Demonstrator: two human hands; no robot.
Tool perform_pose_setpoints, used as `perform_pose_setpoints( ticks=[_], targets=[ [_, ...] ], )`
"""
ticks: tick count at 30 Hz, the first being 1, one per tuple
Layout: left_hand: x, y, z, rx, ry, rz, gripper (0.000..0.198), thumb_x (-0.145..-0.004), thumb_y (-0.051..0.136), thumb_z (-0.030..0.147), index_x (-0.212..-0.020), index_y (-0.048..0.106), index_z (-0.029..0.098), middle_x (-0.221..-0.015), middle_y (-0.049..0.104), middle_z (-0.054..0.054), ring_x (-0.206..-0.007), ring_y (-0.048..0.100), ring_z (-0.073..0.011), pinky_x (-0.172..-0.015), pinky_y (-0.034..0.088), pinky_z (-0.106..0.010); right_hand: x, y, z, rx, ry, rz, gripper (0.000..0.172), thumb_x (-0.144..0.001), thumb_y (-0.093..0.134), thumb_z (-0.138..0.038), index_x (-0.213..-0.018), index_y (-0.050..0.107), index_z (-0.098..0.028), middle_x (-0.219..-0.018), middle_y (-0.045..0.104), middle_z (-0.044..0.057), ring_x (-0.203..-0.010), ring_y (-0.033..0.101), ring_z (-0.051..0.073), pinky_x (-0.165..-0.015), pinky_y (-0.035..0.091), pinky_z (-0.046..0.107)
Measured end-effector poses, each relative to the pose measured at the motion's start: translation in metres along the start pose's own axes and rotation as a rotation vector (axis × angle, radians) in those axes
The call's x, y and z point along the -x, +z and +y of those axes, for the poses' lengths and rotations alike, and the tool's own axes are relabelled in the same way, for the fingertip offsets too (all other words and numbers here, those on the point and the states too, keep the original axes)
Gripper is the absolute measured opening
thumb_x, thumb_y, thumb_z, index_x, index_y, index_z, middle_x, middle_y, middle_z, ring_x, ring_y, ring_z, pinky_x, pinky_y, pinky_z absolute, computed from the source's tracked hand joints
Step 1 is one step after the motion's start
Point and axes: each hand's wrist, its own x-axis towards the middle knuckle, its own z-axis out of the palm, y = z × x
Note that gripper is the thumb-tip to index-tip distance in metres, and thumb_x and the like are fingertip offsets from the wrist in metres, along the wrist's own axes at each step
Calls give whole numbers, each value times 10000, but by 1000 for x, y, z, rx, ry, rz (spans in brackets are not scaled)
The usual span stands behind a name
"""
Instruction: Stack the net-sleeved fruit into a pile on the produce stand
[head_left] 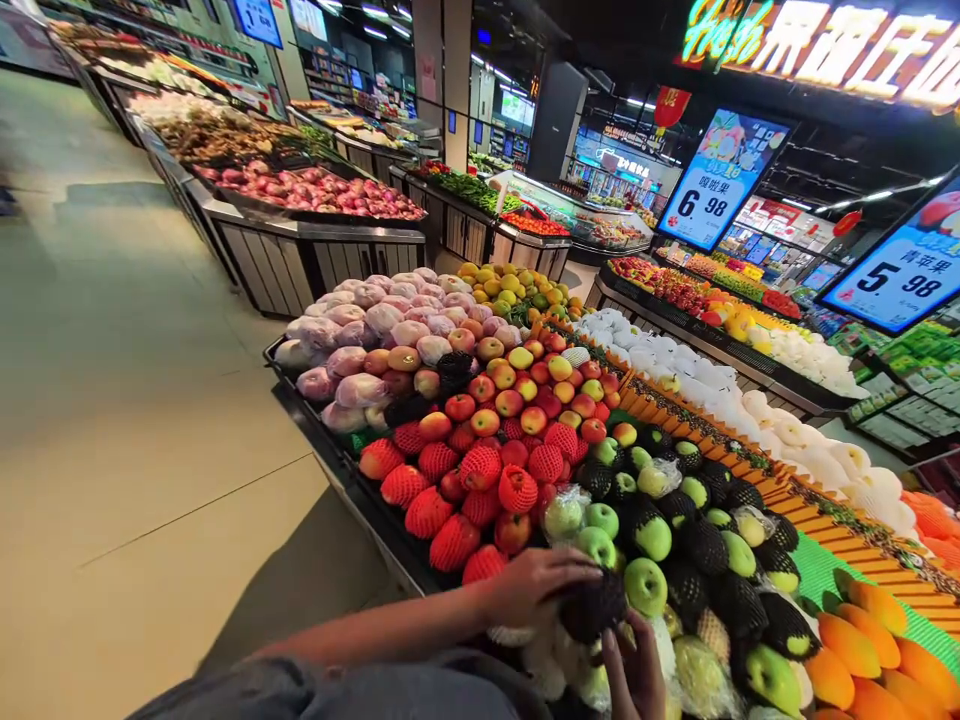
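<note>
Between my two hands is a round fruit in a black foam net (592,606), likely an apple, though the net covers nearly all of it. My left hand (534,584) curls over its upper left side. From the lower right, the thumb and fingers of my right hand (634,668) close on it. Bare green apples (646,586) lie just beyond. More green apples in black foam nets (703,546) are piled to the right, and several apples in red foam nets (454,542) lie to the left.
Red and yellow apples (510,402) and wrapped pinkish fruit (386,318) fill the stand's far part. Orange mangoes (847,645) lie at right, past an orange slatted divider (810,520). The stand's dark rim (337,470) borders the floor (150,420). Price screens (721,180) hang above.
</note>
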Motion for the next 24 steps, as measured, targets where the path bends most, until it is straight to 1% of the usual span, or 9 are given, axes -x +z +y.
perform_pose_setpoints(
  ticks=[4,6,10,12,15,17,19,21,24],
  targets=[
    [19,-102,-33,-139,-186,260,570,-922,488,68,-1412,669,296,-1325,752,-65,-1257,713,-226,-1096,606,-395,-4,16,4,-124,78,53,522,-883,755,-660,-1174,700,-230,-1148,782,138,-991,766,280,-679,596,311],
    [29,-169,-55,-379,-408,543,539,-894,494,55,-1350,711,243,-1341,740,-81,-1277,692,-249,-1155,568,-447,-4,8,9,-120,89,133,521,-866,776,-649,-1162,690,-230,-1130,780,124,-1012,754,268,-734,602,310],
    [41,-296,-105,-798,-740,1034,582,-930,579,138,-1495,582,0,-1617,481,-239,-1519,448,-382,-1268,365,-637,6,-21,25,-66,166,335,618,-751,833,-702,-1084,703,-198,-1056,777,112,-943,742,265,-753,604,338],
    [39,-337,-134,-885,-707,1052,647,-921,618,145,-1530,513,-48,-1737,258,-268,-1620,273,-389,-1326,222,-631,16,-32,32,-45,221,449,668,-715,830,-738,-1068,705,-185,-1064,772,119,-934,736,268,-720,595,336],
    [28,-361,-175,-843,-766,861,700,-967,597,204,-1575,404,-86,-1762,176,-274,-1645,196,-365,-1321,207,-614,33,-38,35,-16,273,583,690,-720,797,-768,-1062,708,-175,-1058,767,118,-920,725,260,-705,586,334],
    [18,-357,-197,-709,-931,607,591,-961,607,261,-1422,568,-107,-1655,416,-281,-1571,336,-385,-1269,286,-654,42,-37,34,0,272,650,679,-728,784,-772,-1037,715,-171,-1020,768,112,-895,718,250,-709,585,333],
    [9,-347,-212,-609,-1055,422,416,-913,654,316,-1070,749,-58,-1320,702,-249,-1441,470,-422,-1201,335,-728,51,-36,32,9,249,698,656,-737,786,-759,-1016,721,-169,-988,771,108,-879,716,246,-718,585,333],
    [3,-339,-223,-591,-1093,379,358,-885,673,364,-761,738,34,-962,753,-187,-1352,523,-452,-1137,362,-789,58,-38,30,18,220,743,624,-753,789,-738,-1001,723,-170,-980,773,105,-887,720,247,-752,589,339],
    [1,-333,-232,-670,-1113,387,412,-924,602,420,-682,677,95,-851,706,-142,-1304,543,-453,-1081,419,-795,68,-46,30,73,216,809,600,-780,772,-734,-998,723,-177,-1013,771,105,-904,721,247,-806,585,355]
  ],
)
